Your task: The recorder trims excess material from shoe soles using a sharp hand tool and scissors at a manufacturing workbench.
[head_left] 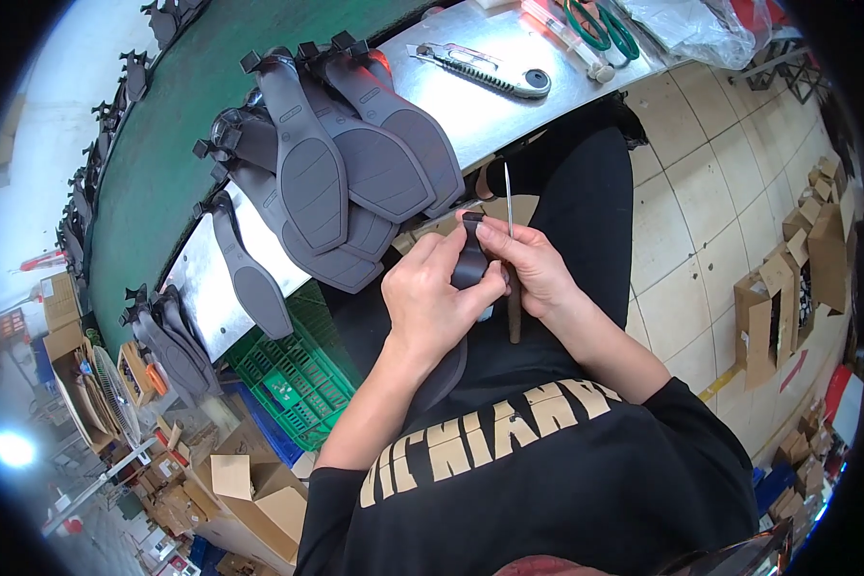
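Note:
Over my lap, my left hand (428, 288) is closed around the narrow neck of a dark grey paddle-shaped part (468, 263). Its broad end hangs below my left wrist, partly hidden. My right hand (532, 267) pinches the small black clip (472, 218) at the part's tip with thumb and finger. Tucked in that same hand is a slim pointed tool (515, 317), its metal shaft upward and its brown handle downward. Ahead on the left, a pile of similar grey paddle-shaped parts (379, 163) overlaps on the metal table edge, with black clips at their narrow ends.
A utility knife (480, 69) lies on the metal table (490, 125), near green-handled scissors (600, 24) and a clear bag (696, 29). Beyond runs a green belt (187, 106) carrying more parts. A green crate (288, 370) stands to the left; cardboard boxes (773, 317) line the right.

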Available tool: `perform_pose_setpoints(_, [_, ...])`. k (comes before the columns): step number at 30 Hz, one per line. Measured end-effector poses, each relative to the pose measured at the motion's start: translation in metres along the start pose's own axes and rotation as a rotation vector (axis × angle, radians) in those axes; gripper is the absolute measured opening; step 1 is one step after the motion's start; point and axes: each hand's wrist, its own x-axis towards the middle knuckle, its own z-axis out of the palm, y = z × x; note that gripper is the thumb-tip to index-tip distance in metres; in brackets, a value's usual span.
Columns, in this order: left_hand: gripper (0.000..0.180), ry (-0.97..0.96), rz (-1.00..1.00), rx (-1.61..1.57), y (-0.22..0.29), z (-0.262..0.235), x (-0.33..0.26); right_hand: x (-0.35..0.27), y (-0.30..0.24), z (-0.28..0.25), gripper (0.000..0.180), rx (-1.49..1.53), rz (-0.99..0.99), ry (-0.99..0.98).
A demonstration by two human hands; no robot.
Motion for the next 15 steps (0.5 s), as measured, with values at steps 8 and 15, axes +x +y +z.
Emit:
perform_pose_setpoints(8, [0.045,0.034,0.098,0.104,-0.004,0.009,-0.007,0.002,0.001,0.01,0.028,0.036,-0.011,0.168])
perform_pose_setpoints(15, [0.042,-0.093,-0.092,-0.275,-0.008,-0.003,-0.004,-0.001,-0.014,-0.012,0.027,-0.018,0.03,0.032])
